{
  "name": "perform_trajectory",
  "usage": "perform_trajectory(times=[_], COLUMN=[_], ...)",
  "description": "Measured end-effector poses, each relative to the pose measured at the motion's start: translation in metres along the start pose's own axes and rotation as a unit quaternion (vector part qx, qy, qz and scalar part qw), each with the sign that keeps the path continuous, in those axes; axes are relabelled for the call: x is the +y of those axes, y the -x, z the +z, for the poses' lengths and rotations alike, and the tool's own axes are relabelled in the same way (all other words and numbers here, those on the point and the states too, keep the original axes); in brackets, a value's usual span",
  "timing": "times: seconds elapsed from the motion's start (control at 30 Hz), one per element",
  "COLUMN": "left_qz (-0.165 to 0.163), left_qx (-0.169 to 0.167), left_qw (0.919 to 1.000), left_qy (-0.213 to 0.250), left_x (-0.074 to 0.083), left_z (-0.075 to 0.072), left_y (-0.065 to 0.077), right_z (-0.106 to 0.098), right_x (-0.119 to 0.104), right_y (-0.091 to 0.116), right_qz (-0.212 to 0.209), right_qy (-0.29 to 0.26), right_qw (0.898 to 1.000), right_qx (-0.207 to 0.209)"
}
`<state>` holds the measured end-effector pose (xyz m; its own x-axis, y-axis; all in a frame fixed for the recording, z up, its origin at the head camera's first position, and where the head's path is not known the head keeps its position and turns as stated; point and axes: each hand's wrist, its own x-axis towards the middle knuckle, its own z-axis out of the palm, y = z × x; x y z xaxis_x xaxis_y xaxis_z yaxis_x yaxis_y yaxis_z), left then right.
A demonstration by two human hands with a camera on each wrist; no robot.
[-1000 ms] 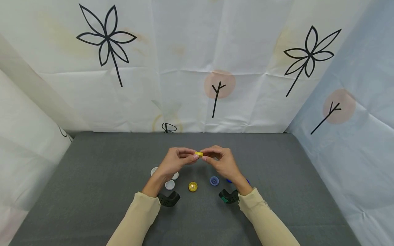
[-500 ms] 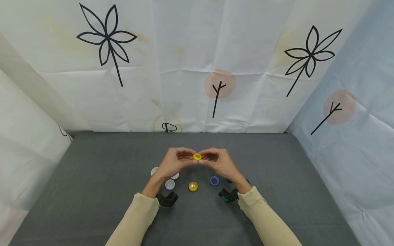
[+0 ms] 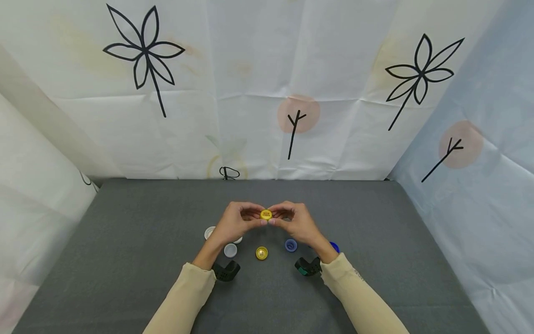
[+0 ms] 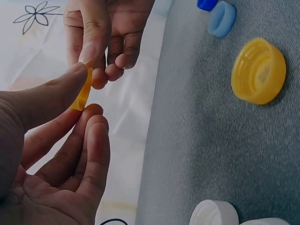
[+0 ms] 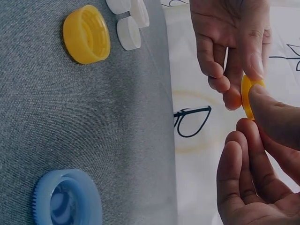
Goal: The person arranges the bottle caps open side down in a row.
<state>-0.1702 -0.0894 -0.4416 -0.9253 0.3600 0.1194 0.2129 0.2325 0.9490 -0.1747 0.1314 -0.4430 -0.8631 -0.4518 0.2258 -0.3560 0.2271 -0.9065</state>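
A yellow bottle cap with dark print on its top is held up between both hands, above the grey table. My left hand pinches its left edge between thumb and fingers. From the other side my right hand pinches the right edge the same way. In the left wrist view the held cap appears edge-on between the thumbs and fingertips; the right wrist view shows the cap edge-on too. Below the hands, a second yellow bottle cap lies on the table with its hollow side up.
Several white caps lie by the left wrist, partly hidden by it. A light blue cap lies right of the yellow one, and a dark blue cap shows beside the right wrist. Printed white cloth hangs behind the grey table.
The held yellow cap has tilted from nearly edge-on to showing its printed top to the head view, and has moved slightly down and left. Both hands keep their pinch.
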Motion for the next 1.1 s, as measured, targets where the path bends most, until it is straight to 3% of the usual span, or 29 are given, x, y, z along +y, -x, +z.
perform_trajectory(times=[0.27, 0.73, 1.1], left_qz=[0.013, 0.037, 0.027], left_qx=[-0.001, -0.023, -0.025], left_qw=[0.9977, 0.9935, 0.9912], left_qy=[-0.066, -0.105, -0.127], left_x=[0.000, 0.000, 0.000], left_z=[0.001, 0.000, 0.001], left_y=[-0.003, -0.003, -0.004], right_z=[0.002, 0.002, 0.002], right_x=[0.006, 0.009, 0.012], right_y=[-0.002, 0.000, 0.001], right_qz=[-0.005, -0.007, 0.007], right_qy=[0.016, 0.008, 0.001], right_qw=[1.000, 1.000, 1.000], right_qx=[0.000, 0.010, 0.012])
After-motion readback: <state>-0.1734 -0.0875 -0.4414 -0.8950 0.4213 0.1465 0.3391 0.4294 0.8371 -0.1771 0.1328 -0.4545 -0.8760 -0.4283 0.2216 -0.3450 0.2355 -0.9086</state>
